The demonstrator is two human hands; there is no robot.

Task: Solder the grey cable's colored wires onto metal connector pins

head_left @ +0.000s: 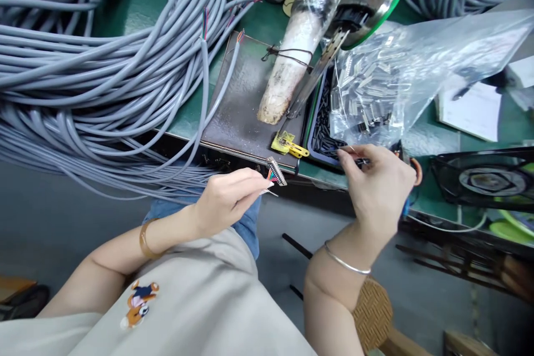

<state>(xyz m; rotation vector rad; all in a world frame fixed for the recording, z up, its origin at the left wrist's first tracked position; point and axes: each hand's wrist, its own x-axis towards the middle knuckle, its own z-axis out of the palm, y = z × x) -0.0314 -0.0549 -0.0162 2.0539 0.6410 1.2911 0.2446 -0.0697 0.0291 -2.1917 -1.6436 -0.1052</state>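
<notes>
Beyond the connector, a white tube (brown-tipped) overhangs the board.

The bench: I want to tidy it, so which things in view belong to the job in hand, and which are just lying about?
Likely part of the job:
- connector with coloured wires, in the left hand
- tray of black pieces, by the right hand
- grey cables, some with bared wire ends

Seemingly just lying about:
- fan
- papers
</notes>
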